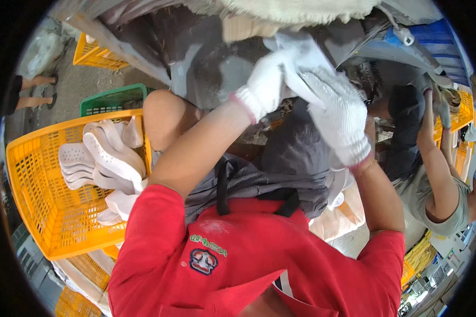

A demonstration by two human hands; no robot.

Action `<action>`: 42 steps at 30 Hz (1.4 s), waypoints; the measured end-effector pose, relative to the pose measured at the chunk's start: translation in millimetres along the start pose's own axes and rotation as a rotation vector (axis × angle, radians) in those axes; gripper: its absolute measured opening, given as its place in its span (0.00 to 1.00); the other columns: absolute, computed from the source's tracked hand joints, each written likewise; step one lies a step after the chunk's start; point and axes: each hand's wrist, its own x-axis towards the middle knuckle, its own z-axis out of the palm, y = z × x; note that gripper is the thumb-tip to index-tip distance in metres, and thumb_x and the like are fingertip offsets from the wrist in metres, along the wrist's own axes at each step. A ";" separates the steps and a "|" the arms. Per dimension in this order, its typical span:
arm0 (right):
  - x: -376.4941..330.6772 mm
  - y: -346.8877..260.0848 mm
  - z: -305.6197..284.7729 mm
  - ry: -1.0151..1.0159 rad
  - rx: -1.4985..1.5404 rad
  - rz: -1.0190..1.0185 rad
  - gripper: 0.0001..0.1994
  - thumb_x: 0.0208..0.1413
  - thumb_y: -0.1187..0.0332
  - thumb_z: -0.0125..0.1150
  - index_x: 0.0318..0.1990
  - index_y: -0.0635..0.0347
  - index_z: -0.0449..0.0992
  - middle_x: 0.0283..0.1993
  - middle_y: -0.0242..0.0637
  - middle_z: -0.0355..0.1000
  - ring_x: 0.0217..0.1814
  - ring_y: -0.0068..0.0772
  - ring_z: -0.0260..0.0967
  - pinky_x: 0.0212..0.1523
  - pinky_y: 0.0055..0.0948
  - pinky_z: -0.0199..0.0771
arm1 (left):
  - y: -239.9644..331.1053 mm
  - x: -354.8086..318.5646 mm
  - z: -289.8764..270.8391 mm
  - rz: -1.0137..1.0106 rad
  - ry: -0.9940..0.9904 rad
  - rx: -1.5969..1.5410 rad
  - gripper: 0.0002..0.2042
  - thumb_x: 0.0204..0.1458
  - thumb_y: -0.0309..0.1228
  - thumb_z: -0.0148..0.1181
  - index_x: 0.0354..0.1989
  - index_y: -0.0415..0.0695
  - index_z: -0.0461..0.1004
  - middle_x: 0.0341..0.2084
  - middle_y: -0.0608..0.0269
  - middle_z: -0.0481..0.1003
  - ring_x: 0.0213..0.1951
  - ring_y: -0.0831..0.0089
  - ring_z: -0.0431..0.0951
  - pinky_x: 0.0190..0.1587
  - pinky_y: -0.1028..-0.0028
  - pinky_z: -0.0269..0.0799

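Note:
Both of my hands wear white knit gloves and are raised in front of me. My left hand grips the left side of a thin white shoe sole. My right hand closes over the sole's right part from the other side. Below the hands are my bare knee and a dark grey apron over my lap. At my left stands an orange plastic crate holding a stack of white shoe soles.
A green crate sits behind the orange one, and another orange crate stands farther back left. A co-worker in a grey-green shirt sits close on my right, arm raised. Someone's legs show at far left.

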 end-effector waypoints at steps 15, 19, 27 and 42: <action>41.0 -64.8 46.1 0.313 0.190 0.272 0.20 0.59 0.58 0.75 0.55 0.56 0.83 0.45 0.47 0.84 0.43 0.50 0.85 0.46 0.36 0.84 | 18.0 2.2 -33.4 0.230 0.300 0.036 0.26 0.72 0.54 0.45 0.54 0.39 0.73 0.43 0.53 0.81 0.45 0.61 0.84 0.49 0.59 0.82; 63.7 -69.9 61.9 0.333 0.010 0.273 0.16 0.62 0.53 0.71 0.47 0.55 0.85 0.43 0.45 0.84 0.41 0.51 0.84 0.42 0.38 0.83 | -2.2 -15.3 -11.2 0.786 0.493 0.721 0.22 0.75 0.47 0.45 0.63 0.41 0.71 0.55 0.58 0.79 0.55 0.64 0.80 0.60 0.65 0.75; 76.4 -70.3 52.1 0.402 0.099 0.270 0.14 0.63 0.55 0.69 0.47 0.55 0.86 0.41 0.45 0.83 0.42 0.50 0.82 0.42 0.39 0.82 | -8.8 1.8 -21.6 0.676 0.235 0.394 0.17 0.74 0.42 0.48 0.59 0.42 0.72 0.54 0.59 0.79 0.56 0.64 0.79 0.62 0.66 0.74; 57.4 -87.6 3.2 -0.279 0.842 0.410 0.24 0.59 0.64 0.70 0.62 0.64 0.77 0.51 0.44 0.83 0.54 0.41 0.82 0.56 0.39 0.80 | 36.4 1.5 -30.2 0.556 0.143 0.379 0.24 0.71 0.58 0.47 0.52 0.49 0.77 0.36 0.65 0.79 0.37 0.69 0.82 0.39 0.65 0.81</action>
